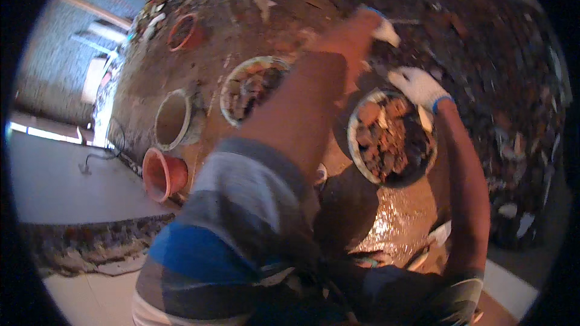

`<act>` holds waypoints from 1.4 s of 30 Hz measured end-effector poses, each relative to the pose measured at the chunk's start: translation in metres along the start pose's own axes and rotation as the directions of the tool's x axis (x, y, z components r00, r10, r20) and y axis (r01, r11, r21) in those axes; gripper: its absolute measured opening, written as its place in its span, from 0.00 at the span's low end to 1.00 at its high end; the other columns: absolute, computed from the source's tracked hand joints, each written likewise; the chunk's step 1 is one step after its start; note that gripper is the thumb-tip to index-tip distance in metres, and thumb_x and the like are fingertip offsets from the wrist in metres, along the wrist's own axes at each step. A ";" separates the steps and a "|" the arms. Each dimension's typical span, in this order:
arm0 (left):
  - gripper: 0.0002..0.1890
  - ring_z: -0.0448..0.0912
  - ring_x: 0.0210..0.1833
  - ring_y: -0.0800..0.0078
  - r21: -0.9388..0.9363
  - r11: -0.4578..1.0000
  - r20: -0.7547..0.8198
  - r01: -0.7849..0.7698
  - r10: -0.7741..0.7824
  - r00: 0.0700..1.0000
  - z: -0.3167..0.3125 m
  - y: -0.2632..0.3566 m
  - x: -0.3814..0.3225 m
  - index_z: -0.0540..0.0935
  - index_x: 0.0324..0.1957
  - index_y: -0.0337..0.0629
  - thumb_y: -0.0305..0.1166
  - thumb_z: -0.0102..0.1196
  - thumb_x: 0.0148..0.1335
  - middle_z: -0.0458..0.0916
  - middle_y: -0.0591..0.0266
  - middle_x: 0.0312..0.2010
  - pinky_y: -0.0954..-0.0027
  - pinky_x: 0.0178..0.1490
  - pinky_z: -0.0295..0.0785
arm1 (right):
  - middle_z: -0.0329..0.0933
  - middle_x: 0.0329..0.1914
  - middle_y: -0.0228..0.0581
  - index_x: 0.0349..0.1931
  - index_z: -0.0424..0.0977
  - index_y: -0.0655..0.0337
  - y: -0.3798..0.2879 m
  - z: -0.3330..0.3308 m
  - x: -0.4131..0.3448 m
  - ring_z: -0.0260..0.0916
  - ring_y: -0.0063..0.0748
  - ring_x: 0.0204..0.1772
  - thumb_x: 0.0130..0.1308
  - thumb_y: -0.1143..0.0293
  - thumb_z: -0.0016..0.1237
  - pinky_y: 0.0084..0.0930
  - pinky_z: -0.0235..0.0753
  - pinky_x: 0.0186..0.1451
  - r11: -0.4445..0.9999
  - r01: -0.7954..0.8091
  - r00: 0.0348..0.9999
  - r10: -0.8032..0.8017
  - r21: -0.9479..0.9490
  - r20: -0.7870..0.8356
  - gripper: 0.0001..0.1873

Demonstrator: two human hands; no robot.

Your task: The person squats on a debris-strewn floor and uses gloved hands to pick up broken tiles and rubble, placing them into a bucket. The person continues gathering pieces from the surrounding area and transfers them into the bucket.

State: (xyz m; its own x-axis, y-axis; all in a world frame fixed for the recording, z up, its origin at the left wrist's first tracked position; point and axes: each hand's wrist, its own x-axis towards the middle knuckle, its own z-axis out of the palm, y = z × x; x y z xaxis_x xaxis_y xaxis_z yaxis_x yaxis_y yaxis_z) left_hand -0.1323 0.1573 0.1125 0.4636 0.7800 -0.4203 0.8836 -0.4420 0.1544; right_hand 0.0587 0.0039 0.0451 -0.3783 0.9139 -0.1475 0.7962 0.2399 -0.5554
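Both hands wear white work gloves with blue cuffs. My left hand (386,32) reaches out beside the dark rubble heap (489,77), its fingers turned down and partly hidden. A thin pale strip (405,21) lies close to it; whether the hand touches that is unclear. Over the far rim of a round bucket (353,145) is my right hand (419,87), fingers pointing left. Nothing shows plainly in its grasp. Broken brick and rubble (385,138) fill this bucket, which stands right before me. My left forearm partly covers a second rubble-filled bucket (224,95).
To the left are a pale bucket (188,120), an orange bucket (176,174) tipped in view, and another orange bucket (195,34) farther off. Debris (156,16) lies along the wall (54,45). A shiny wet-looking or plastic-like patch (394,222) covers the floor near me.
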 end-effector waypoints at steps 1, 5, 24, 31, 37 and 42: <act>0.46 0.81 0.73 0.53 -0.054 0.998 0.014 -0.042 0.043 0.999 0.004 0.019 -0.004 0.86 0.75 0.47 0.72 0.62 0.68 0.86 0.51 0.73 0.46 0.77 0.71 | 0.87 0.66 0.66 0.65 0.85 0.65 0.006 0.008 0.007 0.82 0.67 0.73 0.83 0.34 0.44 0.51 0.77 0.77 1.000 -0.007 0.999 0.007 0.005 0.042 0.39; 0.46 0.81 0.73 0.53 -0.206 0.957 0.034 -0.204 0.215 0.976 0.017 0.093 -0.027 0.86 0.75 0.47 0.72 0.62 0.68 0.85 0.53 0.74 0.47 0.78 0.71 | 0.83 0.72 0.64 0.74 0.79 0.64 0.042 0.039 0.033 0.76 0.65 0.80 0.84 0.38 0.46 0.48 0.73 0.82 0.915 0.291 0.946 -0.232 -0.280 0.225 0.38; 0.52 0.74 0.82 0.43 0.008 0.999 0.093 -0.033 0.032 0.995 0.007 0.015 0.008 0.79 0.81 0.46 0.74 0.59 0.67 0.73 0.45 0.84 0.44 0.82 0.68 | 0.86 0.51 0.54 0.46 0.91 0.59 -0.083 -0.034 -0.137 0.83 0.62 0.60 0.79 0.39 0.54 0.53 0.81 0.66 0.926 0.083 0.993 -0.108 -0.369 -0.046 0.29; 0.53 0.74 0.82 0.43 -0.018 1.000 0.140 -0.012 0.015 0.990 0.005 0.022 0.005 0.77 0.82 0.42 0.73 0.60 0.67 0.73 0.42 0.84 0.44 0.83 0.67 | 0.88 0.33 0.57 0.50 0.90 0.66 -0.067 -0.061 -0.144 0.88 0.53 0.39 0.80 0.34 0.50 0.50 0.84 0.48 0.981 -0.179 0.977 0.186 -0.073 0.104 0.37; 0.51 0.78 0.77 0.42 0.065 0.994 0.149 -0.087 0.077 0.986 0.009 0.035 0.004 0.85 0.75 0.43 0.77 0.56 0.66 0.81 0.43 0.77 0.46 0.80 0.69 | 0.91 0.45 0.47 0.55 0.90 0.64 -0.059 -0.078 -0.165 0.87 0.38 0.49 0.82 0.36 0.52 0.41 0.84 0.59 0.941 -0.249 0.910 0.147 0.229 0.386 0.35; 0.50 0.81 0.74 0.44 0.025 0.998 0.125 -0.059 0.056 0.991 0.004 0.039 0.003 0.86 0.74 0.43 0.77 0.56 0.67 0.84 0.43 0.74 0.46 0.79 0.70 | 0.90 0.49 0.64 0.54 0.89 0.67 -0.018 -0.085 -0.163 0.88 0.63 0.52 0.78 0.40 0.50 0.55 0.84 0.64 0.954 -0.226 0.972 0.209 -0.197 -0.102 0.34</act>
State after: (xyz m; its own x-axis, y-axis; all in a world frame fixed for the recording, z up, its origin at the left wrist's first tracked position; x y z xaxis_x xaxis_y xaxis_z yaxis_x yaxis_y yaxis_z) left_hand -0.0962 0.1405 0.1133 0.5003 0.6928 -0.5194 0.8527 -0.4982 0.1570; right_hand 0.1462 -0.1220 0.1484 -0.1527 0.9725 -0.1759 0.9383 0.0868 -0.3348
